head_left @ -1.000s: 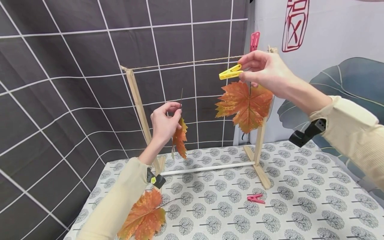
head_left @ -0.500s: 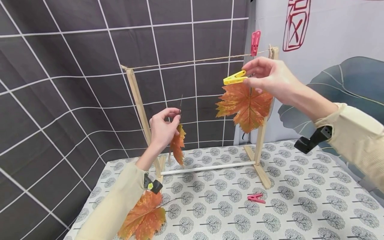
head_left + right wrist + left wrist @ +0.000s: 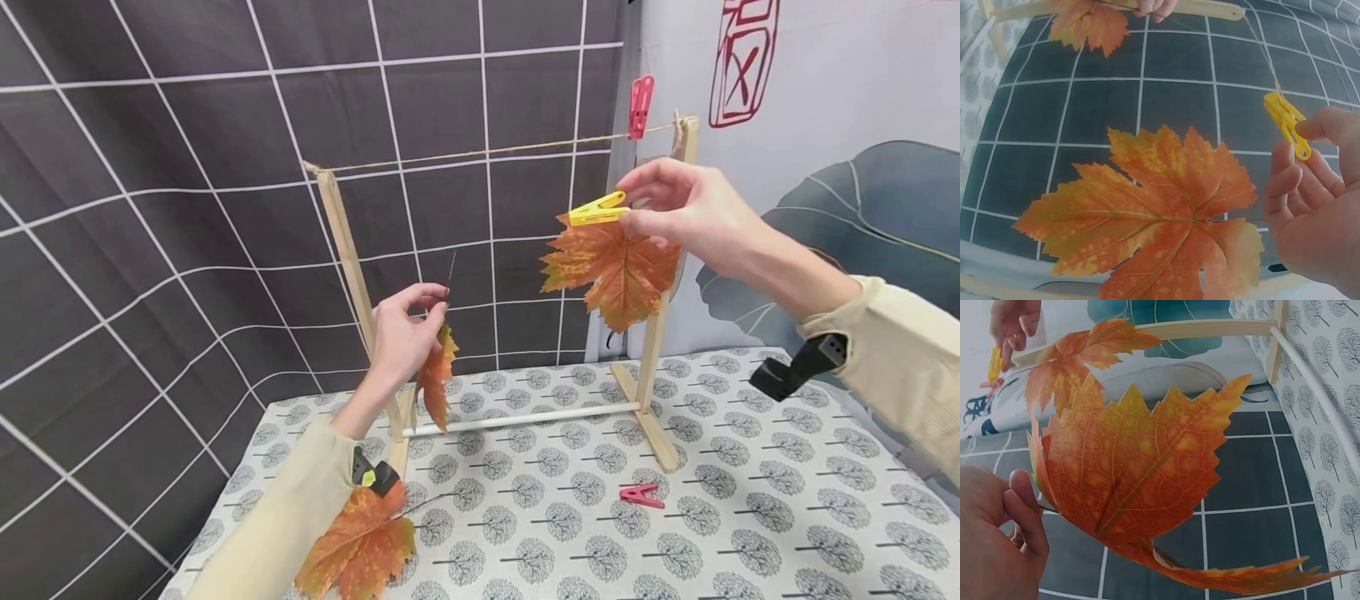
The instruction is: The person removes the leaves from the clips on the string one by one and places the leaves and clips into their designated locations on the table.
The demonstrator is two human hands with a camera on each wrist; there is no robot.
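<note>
My left hand (image 3: 405, 333) pinches the thin stem of an orange artificial maple leaf (image 3: 1141, 469), which hangs edge-on below the fingers in the head view. Between thumb and fingers, my right hand (image 3: 690, 204) holds a yellow clothespin (image 3: 598, 209) by its handle end, with its nose pointing left. Behind that hand another maple leaf (image 3: 618, 279) hangs from the twine (image 3: 480, 152) by a pink clothespin (image 3: 640, 107). The clothespin in my hand overlaps this leaf's top edge in the head view. The stem's upper part is hidden by the right hand.
The twine spans two wooden posts (image 3: 345, 250), joined low down by a white rod (image 3: 525, 418). A third maple leaf (image 3: 360, 546) lies on the tree-print tablecloth (image 3: 555, 550) at front left. Another pink clothespin (image 3: 641, 495) lies at right. A dark grid curtain (image 3: 187, 167) hangs behind.
Both hands have moved lower. The right hand, with the yellow clothespin, has also shifted right, uncovering the pink clothespin on the twine. The left hand and its leaf have drifted slightly left.
</note>
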